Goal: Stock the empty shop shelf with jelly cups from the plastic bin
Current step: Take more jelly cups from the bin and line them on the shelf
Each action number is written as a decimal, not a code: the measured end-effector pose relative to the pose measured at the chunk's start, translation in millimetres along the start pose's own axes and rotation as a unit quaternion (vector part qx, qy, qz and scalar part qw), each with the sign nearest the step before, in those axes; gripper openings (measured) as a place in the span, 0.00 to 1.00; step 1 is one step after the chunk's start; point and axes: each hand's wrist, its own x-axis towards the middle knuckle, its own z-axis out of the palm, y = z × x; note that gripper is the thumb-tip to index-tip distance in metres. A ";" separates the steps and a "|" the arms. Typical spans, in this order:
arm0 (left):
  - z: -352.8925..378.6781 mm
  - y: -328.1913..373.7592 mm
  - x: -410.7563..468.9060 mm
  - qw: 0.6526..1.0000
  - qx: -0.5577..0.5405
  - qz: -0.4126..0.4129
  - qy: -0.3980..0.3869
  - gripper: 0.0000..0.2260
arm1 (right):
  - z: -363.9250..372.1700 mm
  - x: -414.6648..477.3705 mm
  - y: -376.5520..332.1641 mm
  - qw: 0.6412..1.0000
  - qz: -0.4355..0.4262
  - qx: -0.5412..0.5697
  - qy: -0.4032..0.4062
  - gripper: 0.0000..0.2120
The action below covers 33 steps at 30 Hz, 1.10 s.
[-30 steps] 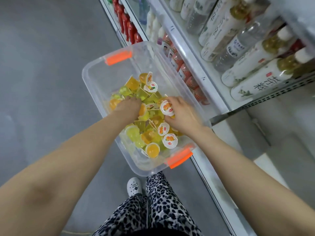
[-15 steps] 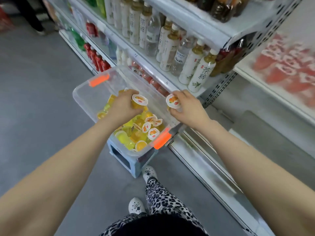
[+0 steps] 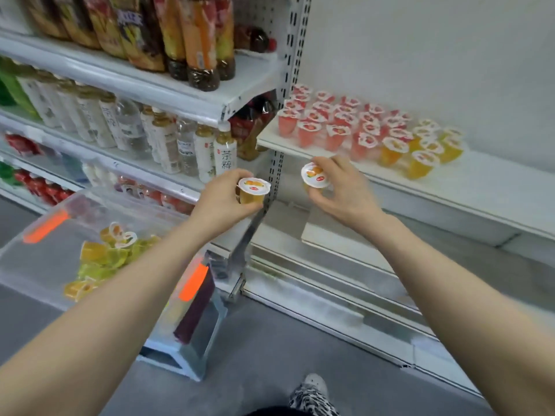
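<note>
My left hand (image 3: 222, 202) grips an orange jelly cup (image 3: 253, 190) with a white foil lid, held upright in front of the shelf upright. My right hand (image 3: 342, 187) grips a second orange jelly cup (image 3: 315, 177), just below the front edge of the white shelf (image 3: 480, 187). On that shelf stand several red jelly cups (image 3: 333, 121) at the left and several orange and yellow jelly cups (image 3: 420, 151) to their right. The clear plastic bin (image 3: 45, 265) with orange handles sits at lower left, holding several yellow and green jelly cups (image 3: 102, 256).
The bin rests on a pale blue stool (image 3: 186, 349). Shelves of drink bottles (image 3: 150, 136) fill the left side. A perforated white post (image 3: 279, 163) divides the two shelf bays. Lower white shelves (image 3: 360, 283) and grey floor (image 3: 270, 355) lie below my arms.
Both hands lifted out of the bin, each with a jelly cup, and moved right toward the white shelf. My view swung up and right from the bin to the shelf.
</note>
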 end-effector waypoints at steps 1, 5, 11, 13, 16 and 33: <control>7.8 13.5 6.7 1.000 -0.006 0.014 -0.009 0.23 | -11.2 -2.1 12.3 1.000 0.008 -0.009 0.015 0.24; 43.4 68.5 32.9 0.997 0.014 0.078 -0.018 0.27 | -54.6 -10.8 65.3 0.996 0.042 -0.037 0.067 0.24; 104.8 149.9 71.9 0.990 0.008 0.138 -0.028 0.25 | -123.6 -25.4 149.1 0.990 0.108 -0.038 0.078 0.26; 124.8 172.3 83.2 0.988 0.010 0.151 -0.030 0.27 | -141.3 -28.9 177.3 0.988 0.125 -0.036 0.087 0.25; 151.9 197.4 96.1 0.986 0.013 0.164 -0.029 0.27 | -156.2 -31.3 217.6 0.981 0.170 -0.025 0.087 0.23; 207.3 237.4 117.4 0.971 0.127 0.204 0.001 0.24 | -118.4 -12.8 306.4 0.981 0.194 0.012 0.005 0.16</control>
